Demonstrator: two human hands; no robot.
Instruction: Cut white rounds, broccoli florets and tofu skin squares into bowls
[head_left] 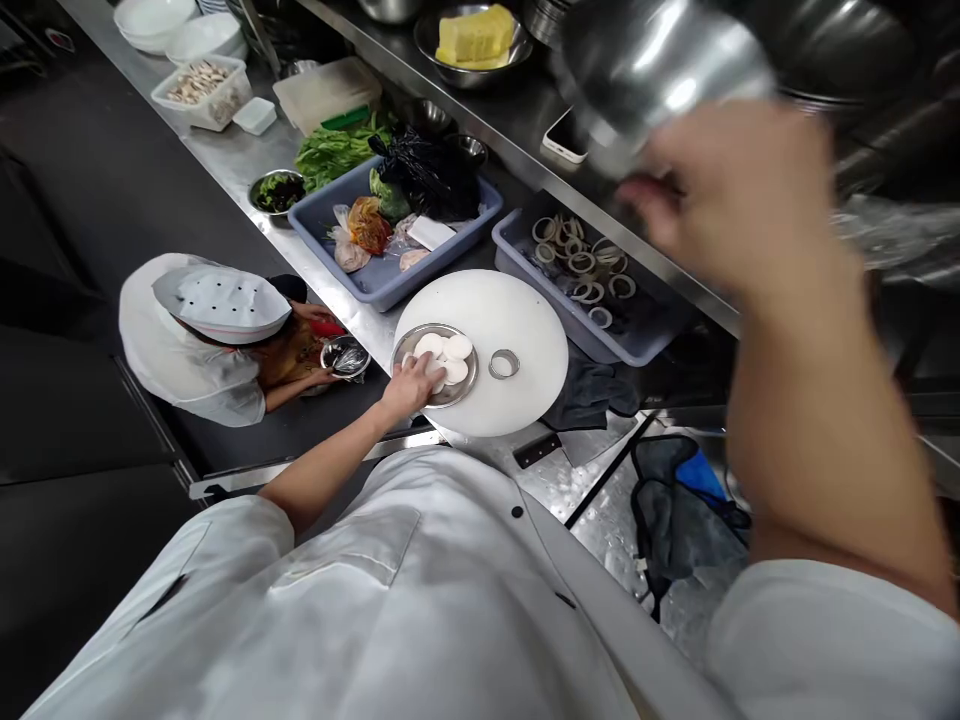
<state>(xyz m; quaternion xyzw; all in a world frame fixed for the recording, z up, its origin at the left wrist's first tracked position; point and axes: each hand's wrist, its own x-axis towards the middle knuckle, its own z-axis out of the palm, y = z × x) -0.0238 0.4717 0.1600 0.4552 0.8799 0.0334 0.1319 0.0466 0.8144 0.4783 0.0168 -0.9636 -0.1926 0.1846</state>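
My left hand [411,386] rests at the near-left edge of a small metal plate [472,372], its fingertips touching the white round slices [456,348]. The plate sits on the left part of a round white cutting board [529,320]. A metal ring cutter [504,364] stands on the board, right of the plate. Raised at the upper right, my right hand [742,190] is closed on the rim of a shiny metal bowl [667,65]; both are blurred by motion.
Behind the board are a blue-grey tray with bagged food [382,285] and a tray of rings [637,345]. A knife [537,450] lies near the front edge. Above runs a metal shelf [525,165] with a phone [564,138]. Another person [202,340] crouches at left.
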